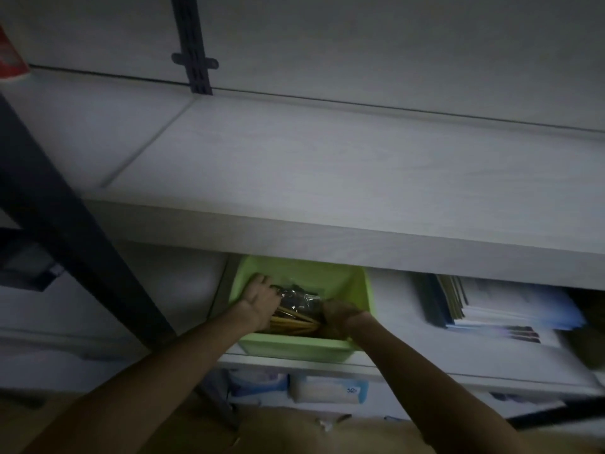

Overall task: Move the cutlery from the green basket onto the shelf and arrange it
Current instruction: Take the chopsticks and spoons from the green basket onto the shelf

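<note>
The left hand (258, 298) is down in the green basket (294, 347), fingers curled over a bundle of thin wooden sticks (294, 321), probably chopsticks. Beside them lies a crinkled clear packet (296, 299) of darker cutlery. The right hand (337, 314) grips the other end of the load, though the dim light hides exactly what its fingers close on. The sticks look light, stiff and apt to slide apart, so a grip around the middle of the bundle seems safest. The plastic packet looks slippery and soft, better held from below. The basket sits on a lower shelf (491, 365), under a wide pale shelf (327, 178) that looks like the place for the cutlery. To the right lies a stack of papers (497, 306).
</note>
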`<state>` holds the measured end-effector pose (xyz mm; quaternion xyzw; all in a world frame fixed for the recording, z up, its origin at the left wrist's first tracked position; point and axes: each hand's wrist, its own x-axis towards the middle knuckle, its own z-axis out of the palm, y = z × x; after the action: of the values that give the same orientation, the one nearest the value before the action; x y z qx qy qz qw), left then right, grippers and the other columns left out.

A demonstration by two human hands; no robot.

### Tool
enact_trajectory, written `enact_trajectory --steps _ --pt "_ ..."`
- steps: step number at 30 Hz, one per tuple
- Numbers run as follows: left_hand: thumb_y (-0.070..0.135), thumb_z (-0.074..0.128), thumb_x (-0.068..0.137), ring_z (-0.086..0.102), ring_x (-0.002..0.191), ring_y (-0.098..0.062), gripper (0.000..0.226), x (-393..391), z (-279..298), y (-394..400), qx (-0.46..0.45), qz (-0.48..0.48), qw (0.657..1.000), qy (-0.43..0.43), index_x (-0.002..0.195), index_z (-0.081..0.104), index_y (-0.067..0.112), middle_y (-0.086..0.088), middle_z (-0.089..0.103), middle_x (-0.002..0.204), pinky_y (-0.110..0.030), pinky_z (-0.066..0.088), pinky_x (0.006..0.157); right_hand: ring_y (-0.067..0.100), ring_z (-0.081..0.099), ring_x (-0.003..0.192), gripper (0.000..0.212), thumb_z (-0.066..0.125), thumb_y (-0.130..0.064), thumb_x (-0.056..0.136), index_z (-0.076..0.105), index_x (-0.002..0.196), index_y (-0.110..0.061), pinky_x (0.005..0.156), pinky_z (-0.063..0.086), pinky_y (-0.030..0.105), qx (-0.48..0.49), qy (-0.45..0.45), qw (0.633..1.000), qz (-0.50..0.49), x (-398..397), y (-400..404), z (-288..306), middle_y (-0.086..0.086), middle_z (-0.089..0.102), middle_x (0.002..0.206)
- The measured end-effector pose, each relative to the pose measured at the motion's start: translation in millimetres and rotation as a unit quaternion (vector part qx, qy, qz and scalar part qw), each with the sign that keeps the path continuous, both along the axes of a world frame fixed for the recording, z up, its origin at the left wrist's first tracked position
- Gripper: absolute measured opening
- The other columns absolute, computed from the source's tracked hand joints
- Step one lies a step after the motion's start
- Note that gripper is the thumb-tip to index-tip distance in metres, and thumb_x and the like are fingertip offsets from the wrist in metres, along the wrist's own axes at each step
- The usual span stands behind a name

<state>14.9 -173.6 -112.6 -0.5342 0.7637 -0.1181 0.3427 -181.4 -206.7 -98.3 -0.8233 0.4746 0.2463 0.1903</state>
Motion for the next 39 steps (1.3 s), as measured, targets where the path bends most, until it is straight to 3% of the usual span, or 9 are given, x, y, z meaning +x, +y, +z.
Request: enact_trajectory --steps 5,8,13,19,23,27,32,36,39 --pt "0.053 0.062 0.091 0.063 0.100 -0.014 0.043 1 4 2 0.034 0.038 0.996 0.068 0.115 0.065 0.017 0.005 0.067 0.106 -0.026 0.046 0.080 0.030 0.059 0.119 0.066 0.063 -0.059 0.089 0.053 0.132 -0.009 0.096 0.047 0.034 -0.025 -0.032 0.999 -0.025 -3 3 2 0.014 0.059 0.131" --pt "0.036 0.056 0.099 0.055 0.080 -0.014 0.019 -4 13 8 0.051 0.053 0.995 0.071 0.105 0.064 0.020 0.005 0.052 0.078 -0.025 0.042 0.069 0.030 0.060 0.116 0.059 0.060 -0.054 0.092 0.055 0.129 -0.008 0.094 0.048 0.035 -0.038 -0.028 0.999 -0.016 -4 6 5 0.015 0.060 0.129" --pt "0.036 0.050 0.101 0.053 0.078 -0.016 0.020 -6 23 9 0.051 0.061 0.995 0.067 0.102 0.062 0.020 0.000 0.063 0.095 -0.027 0.042 0.069 0.029 0.061 0.109 0.037 0.058 -0.037 0.096 0.058 0.121 -0.009 0.089 0.049 0.036 -0.074 -0.018 0.997 -0.004 -5 7 15 0.014 0.063 0.122" --pt "0.033 0.058 0.096 0.067 0.098 -0.021 0.025 5 41 -1 0.034 0.062 0.988 0.135 0.106 0.068 0.013 -0.004 0.068 0.105 -0.029 0.047 0.074 0.020 0.058 0.082 0.030 0.059 -0.045 0.094 0.065 0.101 -0.017 0.072 0.049 0.031 -0.104 -0.026 0.994 0.009 -5 -3 34 0.005 0.064 0.097" --pt "0.025 0.053 0.096 0.065 0.096 -0.023 0.017 9 49 -1 0.032 0.063 0.986 0.152 0.102 0.063 0.012 -0.008 0.067 0.106 -0.033 0.052 0.080 0.022 0.061 0.085 0.028 0.062 -0.043 0.093 0.068 0.100 -0.016 0.073 0.052 0.032 -0.118 -0.037 0.992 0.013 -5 -8 46 0.007 0.067 0.099" --pt "0.024 0.048 0.100 0.063 0.101 -0.024 0.023 10 57 0 0.017 0.056 0.987 0.149 0.115 0.061 0.012 -0.009 0.066 0.114 -0.033 0.040 0.080 0.019 0.058 0.081 0.034 0.065 -0.051 0.089 0.069 0.098 -0.018 0.068 0.046 0.029 -0.136 -0.034 0.990 0.003 -6 -9 51 0.004 0.065 0.093" --pt "0.027 0.048 0.101 0.059 0.105 -0.022 0.023 5 77 -3 0.024 0.075 0.989 0.128 0.116 0.059 0.015 -0.005 0.062 0.111 -0.038 0.035 0.104 0.019 0.056 0.083 0.036 0.066 -0.048 0.088 0.070 0.106 -0.017 0.069 0.045 0.029 -0.141 -0.001 0.990 -0.002 -2 -4 52 0.006 0.068 0.102" --pt "0.029 0.047 0.096 0.051 0.082 -0.018 0.014 11 89 -3 -0.008 0.065 0.989 0.133 0.089 0.057 0.021 0.000 0.055 0.087 -0.037 0.038 0.091 0.021 0.060 0.087 0.031 0.065 -0.040 0.090 0.069 0.111 -0.017 0.071 0.049 0.030 -0.102 -0.002 0.994 -0.026 -2 0 53 0.007 0.067 0.101" --pt "0.028 0.049 0.092 0.050 0.068 -0.014 0.020 17 95 0 -0.028 0.060 0.985 0.157 0.074 0.054 0.021 0.001 0.055 0.075 -0.031 0.039 0.075 0.020 0.067 0.077 0.026 0.066 -0.030 0.092 0.069 0.111 -0.012 0.067 0.057 0.030 -0.044 -0.037 0.996 -0.068 -3 1 54 0.006 0.068 0.095"
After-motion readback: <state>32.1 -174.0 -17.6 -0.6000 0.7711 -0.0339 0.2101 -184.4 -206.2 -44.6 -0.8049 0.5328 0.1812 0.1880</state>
